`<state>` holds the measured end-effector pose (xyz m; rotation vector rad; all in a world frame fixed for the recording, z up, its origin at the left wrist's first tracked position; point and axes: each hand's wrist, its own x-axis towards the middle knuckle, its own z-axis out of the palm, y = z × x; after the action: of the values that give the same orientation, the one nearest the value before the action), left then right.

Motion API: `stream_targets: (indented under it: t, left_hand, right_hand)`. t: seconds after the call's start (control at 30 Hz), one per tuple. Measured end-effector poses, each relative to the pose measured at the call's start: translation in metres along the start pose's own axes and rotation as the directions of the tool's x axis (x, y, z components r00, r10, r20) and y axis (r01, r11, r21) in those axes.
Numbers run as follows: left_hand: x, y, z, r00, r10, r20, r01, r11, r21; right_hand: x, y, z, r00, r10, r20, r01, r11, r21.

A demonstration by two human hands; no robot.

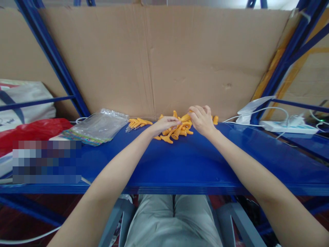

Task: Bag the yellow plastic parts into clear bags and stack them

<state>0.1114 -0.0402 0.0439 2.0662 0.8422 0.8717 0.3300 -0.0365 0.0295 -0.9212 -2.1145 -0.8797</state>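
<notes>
Over a pile of yellow plastic corkscrew parts, both my hands work close together. My right hand is closed around a yellow corkscrew piece, whose end points toward my left hand. With fingertips pinched together, my left hand meets that end; whatever it grips is too small to make out. The pile mixes T-shaped handles and hollow, flared bodies. Left of it lies a row of yellow-handled corkscrews with bare metal spirals. One more yellow part sits just right of my right hand.
A clear plastic bag lies on the blue shelf, left of the corkscrews. Cardboard closes off the back. A white power strip with cables stands at the right. A red bag is at the left, between blue posts.
</notes>
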Motion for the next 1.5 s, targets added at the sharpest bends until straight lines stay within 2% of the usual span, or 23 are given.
stream_targets:
  t: [0.13,0.23,0.37,0.5,0.63,0.83,0.97,1.03,1.07,1.13,1.2,1.3,1.37,1.4,1.5]
  left_hand:
    - [-0.005,0.006,-0.002,0.996,-0.025,0.091,0.036,0.992,-0.121]
    - [-0.006,0.006,-0.004,0.991,-0.046,0.125,0.062,0.99,-0.128]
    - [-0.006,0.001,-0.006,0.994,-0.051,0.093,0.059,0.995,-0.084]
    - [-0.005,-0.006,-0.007,0.992,-0.118,0.048,0.125,0.978,-0.168]
    - [-0.005,-0.002,-0.005,0.986,-0.167,0.007,0.163,0.955,-0.247]
    - [-0.007,0.006,-0.003,0.984,-0.169,0.049,0.176,0.927,-0.331]
    - [-0.007,0.0,-0.01,0.984,-0.175,0.042,0.178,0.909,-0.376]
    - [-0.007,-0.002,-0.015,0.987,-0.158,-0.035,0.132,0.914,-0.385]
    - [-0.007,-0.003,-0.017,0.986,-0.136,-0.096,0.09,0.921,-0.378]
    - [-0.006,-0.004,-0.02,0.965,-0.07,-0.251,-0.021,0.94,-0.342]
    - [-0.003,-0.006,-0.024,0.909,-0.01,-0.417,-0.117,0.954,-0.277]
    - [0.002,-0.014,-0.033,0.773,0.03,-0.634,-0.14,0.982,-0.124]
    - [0.004,-0.023,-0.042,0.676,0.064,-0.734,-0.066,0.997,0.026]
    - [0.004,-0.028,-0.047,0.646,0.086,-0.759,-0.008,0.994,0.106]
    - [0.0,-0.043,-0.059,0.625,0.096,-0.775,0.193,0.943,0.272]
  right_hand:
    - [-0.001,0.002,0.002,1.0,0.027,-0.013,-0.027,1.0,0.013]
    - [-0.002,0.003,0.003,1.0,0.022,-0.015,-0.022,1.0,0.011]
    - [-0.004,0.001,0.001,0.998,-0.049,0.026,0.05,0.998,-0.037]
    - [-0.004,-0.002,0.0,0.989,-0.115,0.09,0.123,0.988,-0.098]
    - [-0.002,-0.005,0.002,0.989,-0.106,0.106,0.121,0.981,-0.15]
    - [0.003,-0.009,0.002,0.999,0.003,0.047,0.008,0.975,-0.223]
    - [-0.002,0.006,-0.001,0.973,0.226,0.038,-0.21,0.944,-0.253]
    - [-0.008,0.018,-0.001,0.916,0.395,0.067,-0.367,0.894,-0.259]
    - [-0.012,0.025,0.0,0.869,0.485,0.101,-0.448,0.856,-0.258]
    - [-0.02,0.036,0.005,0.726,0.647,0.232,-0.599,0.761,-0.248]
    - [-0.027,0.043,0.013,0.566,0.735,0.374,-0.704,0.667,-0.245]
    - [-0.035,0.047,0.028,0.413,0.771,0.485,-0.794,0.566,-0.223]
    - [-0.039,0.047,0.039,0.357,0.771,0.527,-0.847,0.505,-0.166]
    - [-0.04,0.046,0.043,0.341,0.77,0.54,-0.866,0.481,-0.139]
    - [-0.042,0.043,0.051,0.355,0.762,0.541,-0.885,0.461,-0.068]
